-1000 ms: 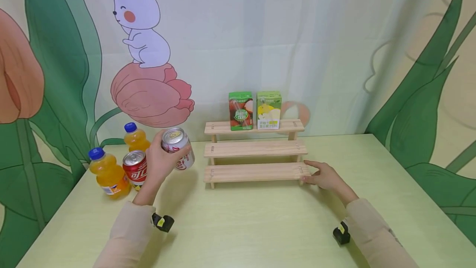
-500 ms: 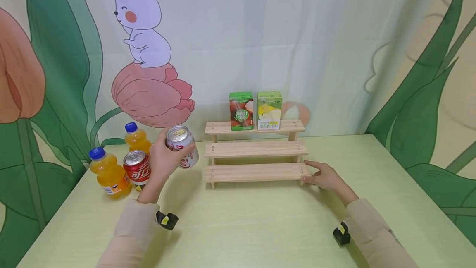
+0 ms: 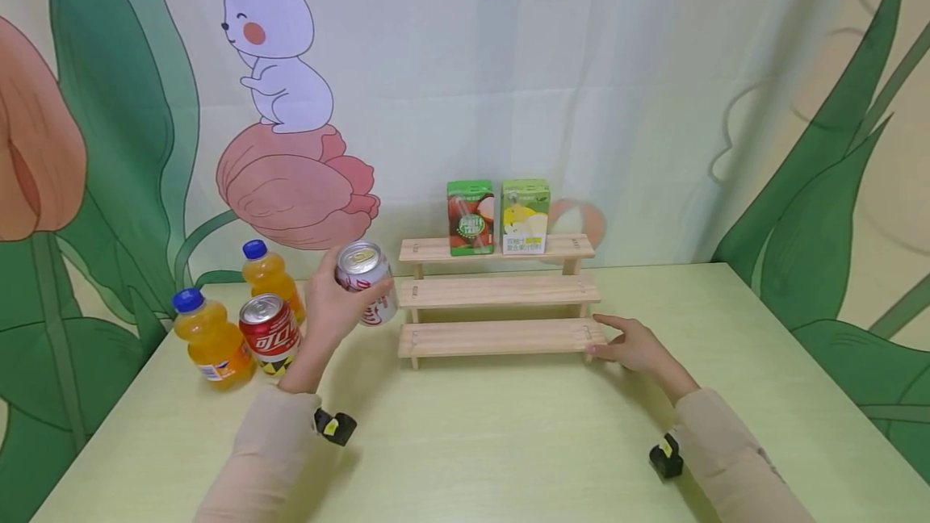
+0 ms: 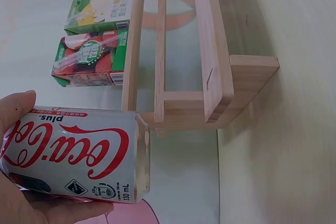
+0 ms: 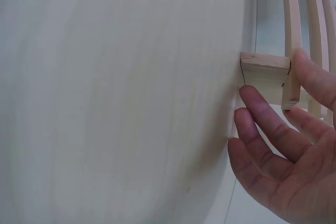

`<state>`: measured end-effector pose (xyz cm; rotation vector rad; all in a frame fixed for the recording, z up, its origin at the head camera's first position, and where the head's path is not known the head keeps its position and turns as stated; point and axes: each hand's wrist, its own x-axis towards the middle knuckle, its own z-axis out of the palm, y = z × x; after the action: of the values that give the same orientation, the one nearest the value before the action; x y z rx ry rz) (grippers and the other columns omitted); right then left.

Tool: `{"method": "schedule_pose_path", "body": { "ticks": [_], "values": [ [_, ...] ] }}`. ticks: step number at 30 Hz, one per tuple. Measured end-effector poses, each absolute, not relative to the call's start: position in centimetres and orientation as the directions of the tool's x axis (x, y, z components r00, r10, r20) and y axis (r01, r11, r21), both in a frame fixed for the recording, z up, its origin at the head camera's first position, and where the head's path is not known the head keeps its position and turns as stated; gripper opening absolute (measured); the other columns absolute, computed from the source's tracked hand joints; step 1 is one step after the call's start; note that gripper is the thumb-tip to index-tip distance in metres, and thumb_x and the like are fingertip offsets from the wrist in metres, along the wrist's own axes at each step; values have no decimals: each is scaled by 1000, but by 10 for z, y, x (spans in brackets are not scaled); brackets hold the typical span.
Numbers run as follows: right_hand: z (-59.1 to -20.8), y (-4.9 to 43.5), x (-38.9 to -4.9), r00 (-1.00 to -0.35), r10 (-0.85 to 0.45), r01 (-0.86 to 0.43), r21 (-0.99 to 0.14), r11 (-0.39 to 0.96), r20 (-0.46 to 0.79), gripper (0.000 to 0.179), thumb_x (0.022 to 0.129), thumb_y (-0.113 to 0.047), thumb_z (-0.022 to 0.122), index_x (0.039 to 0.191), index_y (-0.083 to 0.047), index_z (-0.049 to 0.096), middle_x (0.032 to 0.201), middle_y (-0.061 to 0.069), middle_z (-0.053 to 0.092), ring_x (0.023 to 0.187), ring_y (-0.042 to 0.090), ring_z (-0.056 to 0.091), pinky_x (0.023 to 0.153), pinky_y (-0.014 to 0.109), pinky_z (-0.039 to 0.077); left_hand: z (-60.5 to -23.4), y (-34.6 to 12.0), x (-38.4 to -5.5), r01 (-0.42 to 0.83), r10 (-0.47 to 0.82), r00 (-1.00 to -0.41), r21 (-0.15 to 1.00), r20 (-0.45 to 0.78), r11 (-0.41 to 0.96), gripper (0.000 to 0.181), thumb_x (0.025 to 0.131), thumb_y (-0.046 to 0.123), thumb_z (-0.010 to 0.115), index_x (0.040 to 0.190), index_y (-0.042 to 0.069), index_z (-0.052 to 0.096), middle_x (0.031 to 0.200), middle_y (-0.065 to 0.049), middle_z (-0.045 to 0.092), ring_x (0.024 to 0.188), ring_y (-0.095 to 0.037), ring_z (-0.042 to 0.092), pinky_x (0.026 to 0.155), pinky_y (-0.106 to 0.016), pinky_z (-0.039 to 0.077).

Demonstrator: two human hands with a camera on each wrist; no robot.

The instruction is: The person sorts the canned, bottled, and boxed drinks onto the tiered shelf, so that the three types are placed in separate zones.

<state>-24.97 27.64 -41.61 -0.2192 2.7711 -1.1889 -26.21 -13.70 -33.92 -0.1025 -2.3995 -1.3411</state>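
Note:
My left hand (image 3: pixel 336 302) grips a silver-white Coca-Cola can (image 3: pixel 367 285), held up left of a three-tier wooden display stand (image 3: pixel 501 290). The left wrist view shows the can (image 4: pixel 79 153) lying sideways across the picture, its bottom end near the stand's tiers. Thumb and fingers wrap around it. At the opposite end, my right hand (image 3: pixel 639 345) holds the right end of the lowest board. In the right wrist view, thumb and index finger of the right hand (image 5: pixel 294 156) meet the board's end (image 5: pixel 291 85), while the other fingers lie beside the leg.
On the top tier stand a red-and-green juice box (image 3: pixel 471 218) and a yellow-green juice box (image 3: pixel 525 218). At left on the table (image 3: pixel 494 442) are a red Coca-Cola can (image 3: pixel 267 333) and two orange drink bottles with blue caps (image 3: pixel 212 345). A printed curtain (image 3: pixel 654 103) hangs behind.
My left hand has carried the silver-white can to the right and slightly up, closer to the stand. The right hand keeps its place at the lowest board's end.

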Motion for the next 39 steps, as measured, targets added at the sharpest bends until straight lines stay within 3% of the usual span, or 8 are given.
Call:
{"method": "schedule_pose_path", "body": {
  "ticks": [11, 27, 39],
  "values": [
    [-414, 276, -249, -982, -183, -89, -732, 675, -49, 66, 82, -19, 67, 133, 9, 36, 86, 20, 66, 65, 21, 59, 53, 28, 43, -339, -131, -264, 294, -114, -904, 794, 411, 532, 71, 71, 22, 78, 130, 5, 42, 117, -17, 55, 103, -32, 54, 86, -47, 46],
    [-417, 278, -251, -981, -188, -102, -720, 686, -41, 66, 82, -20, 67, 133, 9, 37, 93, 24, 63, 64, 17, 58, 54, 28, 44, -338, -115, -268, 305, -131, -907, 837, 401, 455, 72, 70, 22, 79, 129, 5, 43, 116, -15, 56, 101, -29, 54, 86, -44, 47],
    [-416, 277, -251, -981, -188, -101, -733, 673, -37, 65, 82, -17, 67, 132, 10, 37, 82, 18, 66, 60, 18, 56, 51, 28, 42, -339, -104, -270, 324, -123, -901, 833, 416, 448, 67, 68, 22, 80, 124, 5, 46, 112, -14, 58, 100, -28, 56, 84, -43, 48]
  ]
}}
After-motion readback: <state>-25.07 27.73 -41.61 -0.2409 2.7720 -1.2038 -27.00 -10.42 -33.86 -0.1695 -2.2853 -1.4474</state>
